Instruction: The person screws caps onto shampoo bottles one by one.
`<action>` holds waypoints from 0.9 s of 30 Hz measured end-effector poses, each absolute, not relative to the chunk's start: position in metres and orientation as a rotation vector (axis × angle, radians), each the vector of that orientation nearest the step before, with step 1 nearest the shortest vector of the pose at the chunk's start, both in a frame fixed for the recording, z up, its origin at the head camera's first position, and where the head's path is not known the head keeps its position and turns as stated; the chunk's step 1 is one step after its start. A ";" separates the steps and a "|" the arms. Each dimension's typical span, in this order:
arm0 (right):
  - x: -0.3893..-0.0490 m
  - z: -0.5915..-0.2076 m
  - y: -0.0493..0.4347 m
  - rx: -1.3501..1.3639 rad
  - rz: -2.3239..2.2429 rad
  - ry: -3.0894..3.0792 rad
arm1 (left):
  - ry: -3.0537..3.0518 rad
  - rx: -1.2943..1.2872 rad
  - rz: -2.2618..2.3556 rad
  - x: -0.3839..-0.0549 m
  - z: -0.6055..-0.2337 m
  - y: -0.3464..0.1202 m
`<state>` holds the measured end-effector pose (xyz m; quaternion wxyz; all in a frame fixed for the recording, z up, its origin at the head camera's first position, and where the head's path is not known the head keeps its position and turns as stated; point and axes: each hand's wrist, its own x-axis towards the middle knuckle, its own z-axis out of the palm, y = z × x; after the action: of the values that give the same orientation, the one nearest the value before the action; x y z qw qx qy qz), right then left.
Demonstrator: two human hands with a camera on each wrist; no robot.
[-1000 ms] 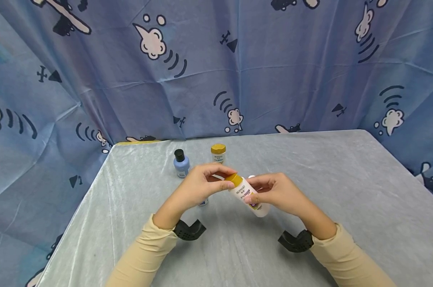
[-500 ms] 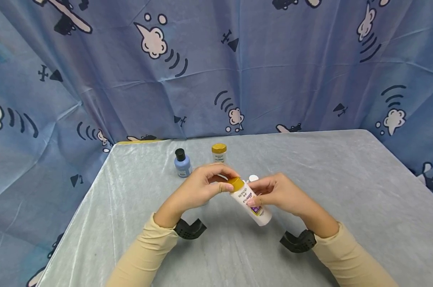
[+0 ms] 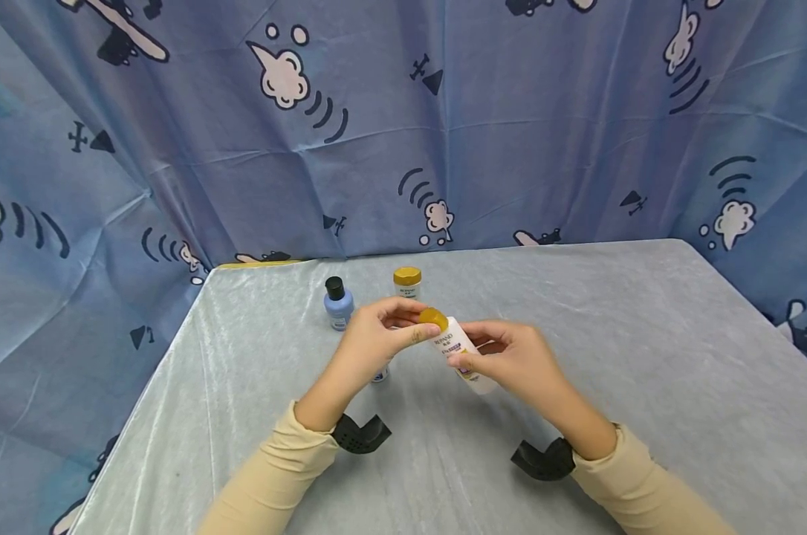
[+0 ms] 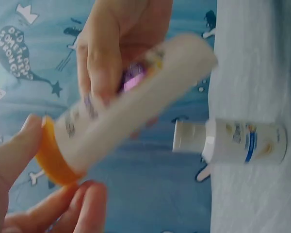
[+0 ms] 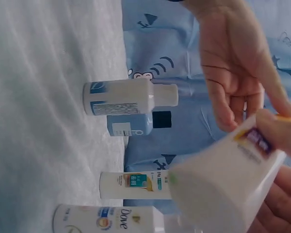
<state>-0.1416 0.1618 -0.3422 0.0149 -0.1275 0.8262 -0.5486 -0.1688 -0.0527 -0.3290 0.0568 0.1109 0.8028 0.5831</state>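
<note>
A white shampoo bottle with a gold cap is held tilted above the table, its cap end up and to the left. My right hand (image 3: 520, 360) grips the white body (image 3: 452, 343), thumb across the printed front. At the gold cap (image 3: 433, 319) is my left hand (image 3: 377, 338), thumb on one side and fingers on the other, pinching it. The left wrist view shows the orange-gold cap (image 4: 56, 154) between thumb and fingertips. In the right wrist view the bottle's base (image 5: 211, 189) faces the camera, slightly blurred; its cap is mostly hidden there.
Behind the hands stand a blue bottle (image 3: 339, 307) with a black cap and a white bottle (image 3: 407, 282) with a gold cap. A Dove bottle (image 5: 106, 221) and a white-and-blue bottle (image 5: 119, 97) also stand on the cloth-covered table (image 3: 617, 319). A patterned curtain (image 3: 537, 134) hangs behind.
The held bottle first dipped a little, then rose, and now sits higher with its cap tipped differently. Both hands rose with it, and the left thumb has shifted on the cap.
</note>
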 end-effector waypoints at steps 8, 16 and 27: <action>-0.138 -0.348 0.155 -0.484 -1.667 2.773 | 2.400 0.217 1.938 -0.165 -0.334 -0.043; -0.137 -0.350 0.153 -0.536 -1.664 2.821 | 2.365 0.222 1.997 -0.162 -0.335 -0.041; -0.139 -0.350 0.155 -0.486 -1.723 2.680 | 2.325 0.328 1.972 -0.162 -0.333 -0.044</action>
<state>-0.1386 0.1552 -0.3502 -0.0408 -0.1505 0.8308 -0.5343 -0.1622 -0.0438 -0.3334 0.0378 0.1069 0.7577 0.6427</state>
